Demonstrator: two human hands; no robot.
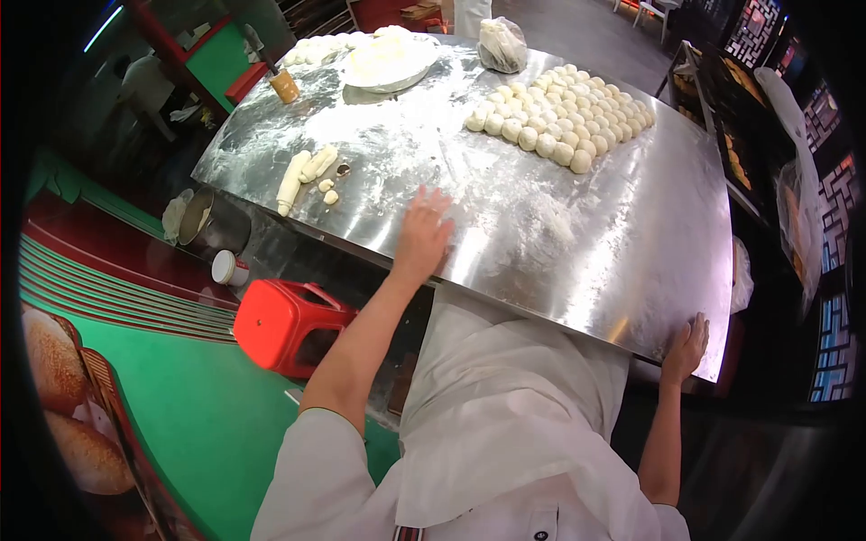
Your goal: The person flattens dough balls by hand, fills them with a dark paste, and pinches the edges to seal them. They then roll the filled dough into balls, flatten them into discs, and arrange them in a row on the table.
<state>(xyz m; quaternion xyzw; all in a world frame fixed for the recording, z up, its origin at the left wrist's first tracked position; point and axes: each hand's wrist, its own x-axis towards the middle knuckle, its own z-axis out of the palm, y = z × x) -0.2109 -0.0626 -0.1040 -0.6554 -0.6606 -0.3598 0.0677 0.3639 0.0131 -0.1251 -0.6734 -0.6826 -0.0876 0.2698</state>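
My left hand (424, 233) is over the near edge of the floured steel table (622, 261), fingers stretched out and holding nothing. At the table's right front corner rests my right hand (686, 347), its fingers extended along the edge. To the left of my left hand lie dough rolls (305, 176) with a few small dough pieces (329, 191) beside them. Many round dough balls (564, 115) sit packed in rows toward the back right.
A wide bowl (388, 81) heaped with pale dough, a plastic bag (502, 45) and a wooden roller (285, 87) stand at the back. A red stool (280, 325) is at lower left, near a metal pot (216, 221) and a white tub (229, 269). Racked trays (735, 162) stand right.
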